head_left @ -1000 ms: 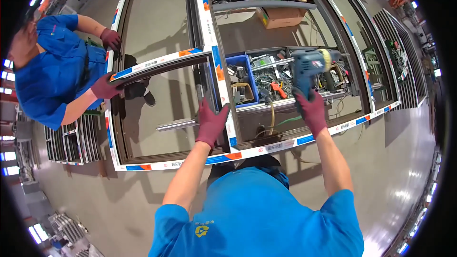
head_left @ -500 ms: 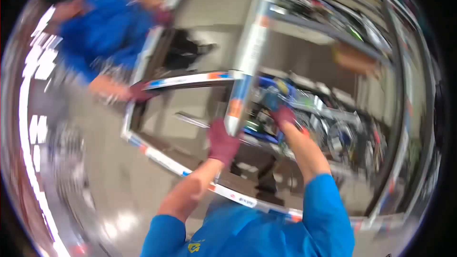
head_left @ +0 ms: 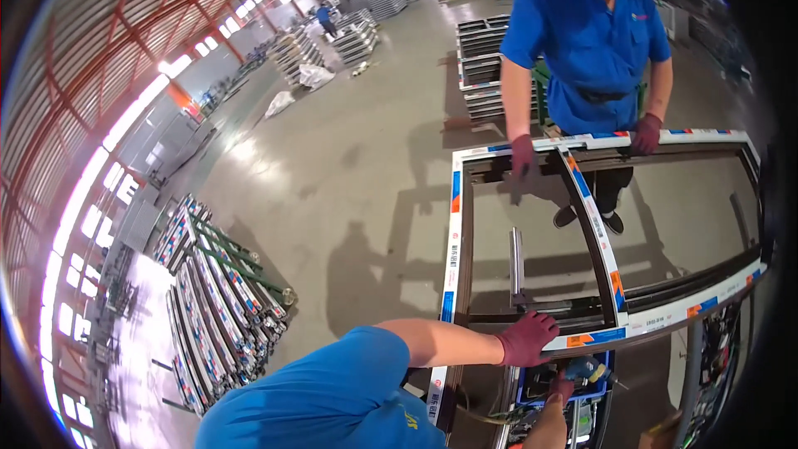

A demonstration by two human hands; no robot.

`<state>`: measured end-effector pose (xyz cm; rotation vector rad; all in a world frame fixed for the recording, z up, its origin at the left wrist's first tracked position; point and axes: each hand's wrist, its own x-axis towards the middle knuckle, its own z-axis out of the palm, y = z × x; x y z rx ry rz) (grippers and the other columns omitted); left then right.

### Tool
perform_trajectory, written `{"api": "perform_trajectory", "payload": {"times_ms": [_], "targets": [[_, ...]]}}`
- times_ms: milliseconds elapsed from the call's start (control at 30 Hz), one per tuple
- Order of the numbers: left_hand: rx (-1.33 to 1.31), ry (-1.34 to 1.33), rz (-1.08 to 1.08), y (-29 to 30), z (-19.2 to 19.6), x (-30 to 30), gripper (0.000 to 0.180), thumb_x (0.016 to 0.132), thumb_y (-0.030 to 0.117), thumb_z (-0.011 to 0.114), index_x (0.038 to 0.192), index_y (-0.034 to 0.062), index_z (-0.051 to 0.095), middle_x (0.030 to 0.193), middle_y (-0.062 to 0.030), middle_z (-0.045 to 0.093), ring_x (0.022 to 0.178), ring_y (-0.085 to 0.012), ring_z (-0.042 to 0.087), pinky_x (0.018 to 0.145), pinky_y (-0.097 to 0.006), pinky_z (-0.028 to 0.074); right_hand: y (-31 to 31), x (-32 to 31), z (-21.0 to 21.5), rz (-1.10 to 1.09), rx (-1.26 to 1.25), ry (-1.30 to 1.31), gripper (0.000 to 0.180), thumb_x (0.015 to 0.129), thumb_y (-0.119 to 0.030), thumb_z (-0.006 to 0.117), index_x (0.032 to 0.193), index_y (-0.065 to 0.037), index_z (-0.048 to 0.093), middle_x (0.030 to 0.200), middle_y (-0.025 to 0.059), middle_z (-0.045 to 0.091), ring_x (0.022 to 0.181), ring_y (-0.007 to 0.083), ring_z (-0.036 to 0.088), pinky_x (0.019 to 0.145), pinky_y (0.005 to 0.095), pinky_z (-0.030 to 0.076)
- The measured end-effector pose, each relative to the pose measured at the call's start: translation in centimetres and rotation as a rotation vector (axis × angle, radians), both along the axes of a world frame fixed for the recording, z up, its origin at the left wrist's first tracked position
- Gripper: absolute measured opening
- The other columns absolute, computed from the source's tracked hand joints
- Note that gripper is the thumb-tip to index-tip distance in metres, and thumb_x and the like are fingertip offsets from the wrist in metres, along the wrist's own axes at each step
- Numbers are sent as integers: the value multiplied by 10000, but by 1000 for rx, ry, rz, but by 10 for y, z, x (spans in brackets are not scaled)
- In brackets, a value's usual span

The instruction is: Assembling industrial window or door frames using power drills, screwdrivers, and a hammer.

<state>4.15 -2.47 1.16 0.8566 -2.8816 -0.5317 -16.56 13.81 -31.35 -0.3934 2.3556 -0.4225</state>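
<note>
Left hand, in a maroon glove, flat and spread on the near rail of the frame, fingers draped over the top edge, pressing rather than gripping. Right hand lower, just under that same rail, curled tight around the drill, teal body poking out beside the knuckles. Frame lying level at waist height, a big window frame with dark profiles and white protective tape marked in blue and orange patches. Mullion crossing the frame from near rail to far rail, splitting it into two openings. Loose metal bar seen through the left opening, running away from the near rail. At the far rail, a co-worker in a blue shirt, both gloved hands down on it: one glove left of the mullion, the other glove right of it. Under the near rail, a blue bin of tools and cables, right next to the drill. Well left of the frame, a rack of stacked profiles on the grey concrete floor. Beyond the far rail, more stacked frames behind the co-worker, and a distant person in blue far across the hall.
</note>
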Motion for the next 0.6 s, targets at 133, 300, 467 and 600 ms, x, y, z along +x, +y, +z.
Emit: {"api": "perform_trajectory", "payload": {"times_ms": [133, 300, 467, 600], "targets": [[-12, 38, -9, -2, -6, 2, 558, 792, 409, 805, 1167, 38, 623, 1183, -149, 618, 1177, -324, 582, 1015, -461, 433, 13, -6, -12, 25, -159, -108, 590, 947, -496, 693, 1233, 20, 702, 1239, 298, 701, 1175, 490, 644, 974, 552, 505], [11, 25, -2, 0, -10, 8, 553, 799, 381, 809, 1188, 29, 633, 1192, -148, 613, 1178, -320, 576, 1007, -462, 438, 17, 7, 11, 107, 45, 55, 576, 942, -450, 709, 1294, 5, 682, 1257, 291, 700, 1158, 497, 650, 977, 518, 520], [6, 44, -27, -1, -12, 9, 548, 804, 372, 810, 1192, 24, 640, 1202, -151, 616, 1170, -320, 577, 1002, -467, 441, 70, 21, 42, 50, -262, -104, 639, 933, -454, 716, 1363, 11, 636, 1326, 273, 679, 1249, 409, 650, 1033, 503, 503], [2, 31, -26, -1, -14, 1, 542, 816, 373, 798, 1202, 25, 642, 1200, -153, 621, 1172, -323, 576, 996, -475, 447, 144, 42, 51, -51, -368, -14, 616, 991, -291, 674, 1490, 35, 518, 1413, 288, 625, 1266, 436, 627, 1078, 446, 505]]}}
